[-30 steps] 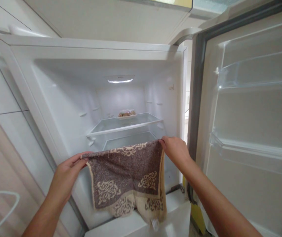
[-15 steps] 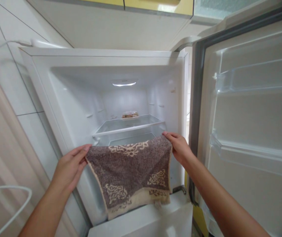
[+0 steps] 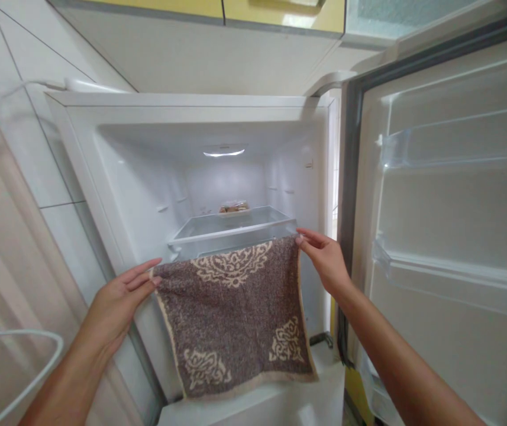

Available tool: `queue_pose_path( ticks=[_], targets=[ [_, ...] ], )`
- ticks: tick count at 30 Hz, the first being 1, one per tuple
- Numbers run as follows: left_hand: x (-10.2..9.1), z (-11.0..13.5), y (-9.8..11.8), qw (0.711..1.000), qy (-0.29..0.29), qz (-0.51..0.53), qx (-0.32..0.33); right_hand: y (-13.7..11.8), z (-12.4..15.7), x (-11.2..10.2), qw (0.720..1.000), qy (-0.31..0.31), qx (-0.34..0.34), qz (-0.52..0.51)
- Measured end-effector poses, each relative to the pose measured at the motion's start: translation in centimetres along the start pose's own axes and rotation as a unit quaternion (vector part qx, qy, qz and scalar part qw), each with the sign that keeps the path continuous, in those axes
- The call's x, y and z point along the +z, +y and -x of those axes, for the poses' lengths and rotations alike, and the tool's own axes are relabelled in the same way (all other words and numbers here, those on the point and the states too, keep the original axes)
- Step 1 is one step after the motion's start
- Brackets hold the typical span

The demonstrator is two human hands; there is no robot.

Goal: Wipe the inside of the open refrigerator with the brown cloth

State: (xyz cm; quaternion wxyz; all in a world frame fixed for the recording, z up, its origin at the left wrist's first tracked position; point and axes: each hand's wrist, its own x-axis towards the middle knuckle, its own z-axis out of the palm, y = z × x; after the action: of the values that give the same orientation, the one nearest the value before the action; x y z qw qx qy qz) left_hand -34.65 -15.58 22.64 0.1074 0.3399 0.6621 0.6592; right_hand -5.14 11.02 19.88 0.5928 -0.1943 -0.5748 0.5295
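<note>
A brown towel with cream scroll patterns hangs spread between my two hands, in front of an open refrigerator. My left hand pinches its upper left corner between thumb and fingers. At the upper right corner, my right hand grips the edge the same way, a little higher than the left. The towel's lower edge hangs over the top of the lower white door. Behind the cloth, the lower part of the compartment is hidden. Above it shows a glass shelf.
A small wrapped food pack sits at the back of the shelf. The opened refrigerator door with clear bins stands at the right. Yellow cabinets hang above. At the left are a pale curtain and a white wire loop.
The towel's lower edge, folded up with its cream side showing before, now hangs flatter and straighter. My right hand has risen slightly, and my left fingers have spread a little at the corner.
</note>
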Motion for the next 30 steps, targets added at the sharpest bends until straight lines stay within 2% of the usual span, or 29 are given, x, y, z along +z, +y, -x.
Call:
queue_pose_path(
  ticks=[4, 8, 11, 14, 18, 20, 24, 27, 30],
  targets=[
    [-0.9, 0.6, 0.4, 0.993, 0.016, -0.119, 0.005, 0.4, -0.6, -0.3, 0.995, 0.001, -0.035, 0.09],
    [-1.0, 0.9, 0.8, 0.991, 0.03, -0.132, 0.007, 0.6, -0.8, -0.4, 0.977, 0.016, -0.09, 0.193],
    [-1.1, 0.7, 0.9, 0.983, 0.01, -0.183, 0.015, 0.4, -0.7, -0.3, 0.96, 0.018, -0.124, 0.251],
    [-1.3, 0.4, 0.7, 0.962, 0.014, -0.267, 0.053, 0.4, -0.7, 0.0, 0.93, 0.01, -0.164, 0.327],
    [-1.0, 0.6, 0.5, 0.918, 0.067, -0.368, 0.129, 0.8, -0.9, 0.4, 0.884, 0.018, -0.229, 0.407],
    [-0.5, 0.8, 0.6, 0.924, 0.084, -0.345, 0.143, 0.8, -1.0, 0.5, 0.877, 0.013, -0.211, 0.432],
    [1.3, 1.5, 1.3, 0.985, 0.036, -0.151, 0.07, -0.6, -0.5, 0.8, 0.875, -0.023, -0.138, 0.463],
    [3.8, 2.4, 2.1, 0.997, 0.014, -0.07, 0.025, -2.5, 0.4, 1.9, 0.906, -0.044, -0.1, 0.408],
    [7.4, 3.5, 3.2, 1.0, -0.01, -0.002, 0.004, -4.1, 1.8, 4.3, 0.942, -0.103, -0.055, 0.316]
  ],
)
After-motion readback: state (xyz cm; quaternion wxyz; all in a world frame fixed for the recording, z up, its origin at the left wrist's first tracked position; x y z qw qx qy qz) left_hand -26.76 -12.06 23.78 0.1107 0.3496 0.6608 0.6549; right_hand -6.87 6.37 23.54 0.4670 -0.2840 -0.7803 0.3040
